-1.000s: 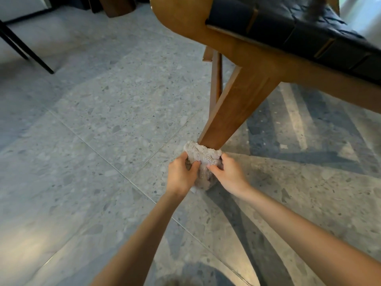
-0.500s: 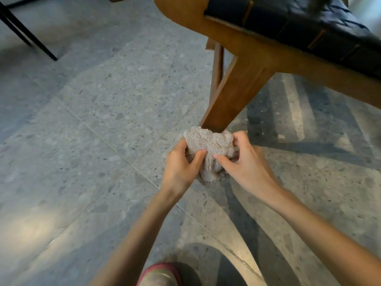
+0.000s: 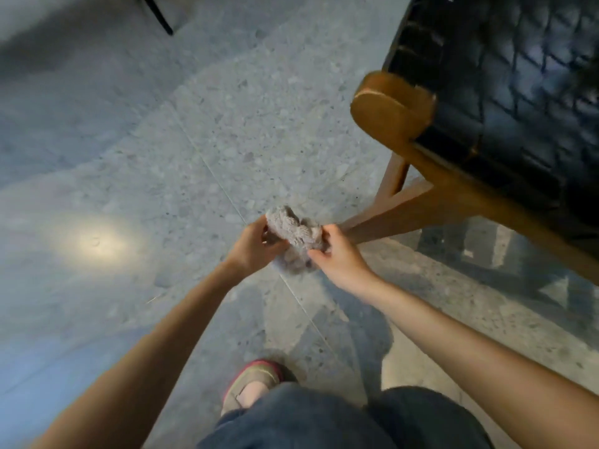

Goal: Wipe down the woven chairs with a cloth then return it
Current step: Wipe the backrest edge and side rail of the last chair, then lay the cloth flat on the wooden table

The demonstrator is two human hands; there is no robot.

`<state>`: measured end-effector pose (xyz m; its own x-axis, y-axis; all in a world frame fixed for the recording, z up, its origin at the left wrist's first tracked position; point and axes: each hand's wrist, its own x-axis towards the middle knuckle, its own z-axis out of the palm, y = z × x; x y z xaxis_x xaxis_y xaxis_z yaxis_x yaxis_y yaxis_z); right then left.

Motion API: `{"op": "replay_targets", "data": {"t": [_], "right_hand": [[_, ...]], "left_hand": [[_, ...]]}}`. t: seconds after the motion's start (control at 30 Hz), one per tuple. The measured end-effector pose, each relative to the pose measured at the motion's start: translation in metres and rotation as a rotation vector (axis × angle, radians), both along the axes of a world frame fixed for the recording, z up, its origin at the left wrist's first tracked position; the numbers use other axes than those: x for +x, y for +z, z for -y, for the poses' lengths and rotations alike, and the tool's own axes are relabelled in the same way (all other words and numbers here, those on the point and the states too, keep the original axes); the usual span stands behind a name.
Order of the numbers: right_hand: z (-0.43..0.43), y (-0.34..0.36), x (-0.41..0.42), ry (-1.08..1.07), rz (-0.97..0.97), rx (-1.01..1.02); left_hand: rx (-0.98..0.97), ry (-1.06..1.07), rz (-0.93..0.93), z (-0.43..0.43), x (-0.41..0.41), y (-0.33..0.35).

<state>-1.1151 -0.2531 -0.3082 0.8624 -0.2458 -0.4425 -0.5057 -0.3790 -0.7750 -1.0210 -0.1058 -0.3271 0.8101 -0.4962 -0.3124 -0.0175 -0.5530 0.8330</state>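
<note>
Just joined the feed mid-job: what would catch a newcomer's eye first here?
First, the crumpled grey cloth at centre, held between the left hand and the right hand above the speckled floor. Next, the chair at upper right, with its black woven seat and one brown wooden leg slanting down toward the hands. A pink-edged shoe shows at the bottom.

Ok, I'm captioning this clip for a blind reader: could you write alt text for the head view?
Seen from above, a person's left hand and right hand hold a crumpled grey cloth between them over a speckled stone floor. A wooden chair with a black woven seat stands at the upper right; jeans and one shoe show at the bottom.
</note>
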Motion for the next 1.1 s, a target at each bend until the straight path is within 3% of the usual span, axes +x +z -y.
{"op": "replay_targets", "data": {"t": [0.17,0.33,0.57,0.7,0.8,0.97,1.1], "right_hand": [[-0.028,0.075,0.023,0.025,0.007,0.159],[-0.044,0.224,0.05,0.046,0.102,0.06],[-0.056,0.448,0.072,0.068,0.11,0.198],[-0.073,0.554,0.069,0.22,0.165,0.315],[-0.092,0.614,0.07,0.303,0.258,0.23],[-0.127,0.665,0.084,0.35,0.404,-0.065],[-0.141,0.679,0.109,0.32,0.52,-0.22]], "left_hand": [[0.065,0.127,-0.021,-0.033,0.016,0.104],[0.062,0.246,-0.026,-0.056,0.026,0.256],[-0.248,0.467,-0.408,-0.081,0.034,0.483],[-0.409,0.519,-0.579,-0.099,0.042,0.584],[-0.514,0.535,-0.671,-0.117,0.052,0.64],[-0.553,0.385,-0.726,-0.148,0.064,0.702],[-0.526,0.295,-0.641,-0.17,0.071,0.718]]}}
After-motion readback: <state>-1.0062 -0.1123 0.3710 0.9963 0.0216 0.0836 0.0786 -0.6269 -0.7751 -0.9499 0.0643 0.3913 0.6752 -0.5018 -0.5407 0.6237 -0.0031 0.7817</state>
